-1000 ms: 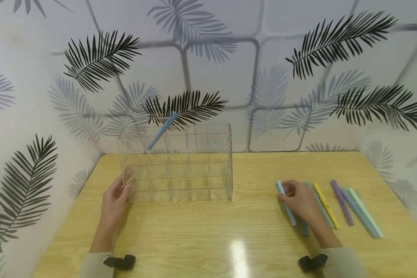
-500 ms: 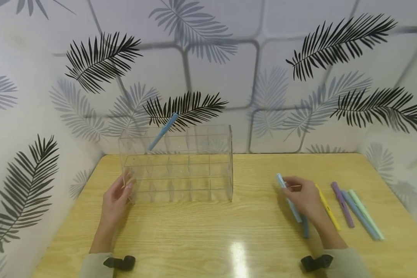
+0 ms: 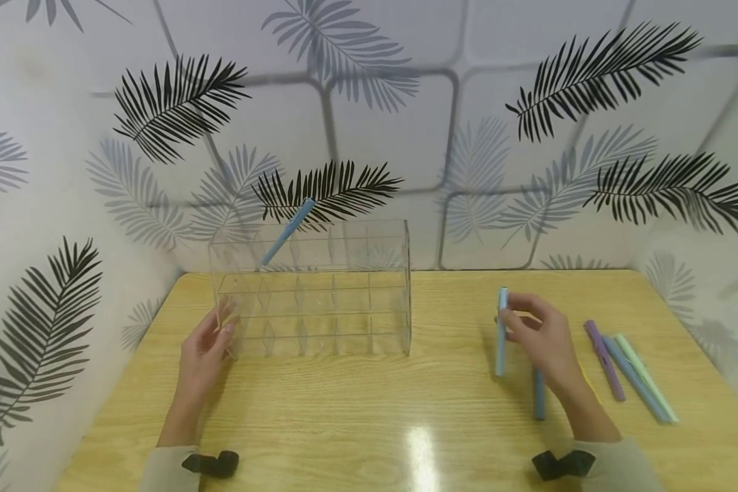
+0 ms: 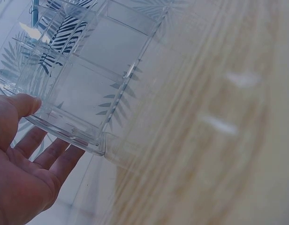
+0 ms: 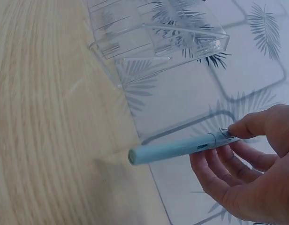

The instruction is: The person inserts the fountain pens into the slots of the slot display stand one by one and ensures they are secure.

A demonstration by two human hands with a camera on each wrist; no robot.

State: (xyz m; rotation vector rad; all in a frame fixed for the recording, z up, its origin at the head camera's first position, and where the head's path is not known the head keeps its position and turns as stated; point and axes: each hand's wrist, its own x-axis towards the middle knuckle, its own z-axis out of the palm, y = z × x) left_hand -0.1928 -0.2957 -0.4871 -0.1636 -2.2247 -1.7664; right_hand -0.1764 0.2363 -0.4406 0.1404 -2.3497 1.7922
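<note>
My left hand (image 3: 204,348) grips the near left side of a clear acrylic pen rack (image 3: 408,294), divided into compartments. In the left wrist view, my thumb lies on one side of its edge (image 4: 69,136) and my fingers on the other. A blue pen (image 3: 288,232) leans in the top row, left of the middle. To the right of the rack, my right hand (image 3: 541,342) pinches a light blue pen (image 3: 501,352) near its clip end, between thumb and fingers. It stands nearly upright in the head view, and its plain end (image 5: 133,157) points away from my palm.
On the table (image 3: 344,424), a darker blue pen (image 3: 539,396) lies below my right hand. A yellow pen (image 3: 590,386) is mostly hidden by that wrist. Purple (image 3: 604,359), blue (image 3: 636,379) and pale green (image 3: 648,383) pens lie at the right. A patterned wall (image 3: 430,137) stands behind.
My right hand has lifted the light blue pen, moved it slightly farther back and turned it from slanted to nearly upright. My left hand and the rack have stayed put.
</note>
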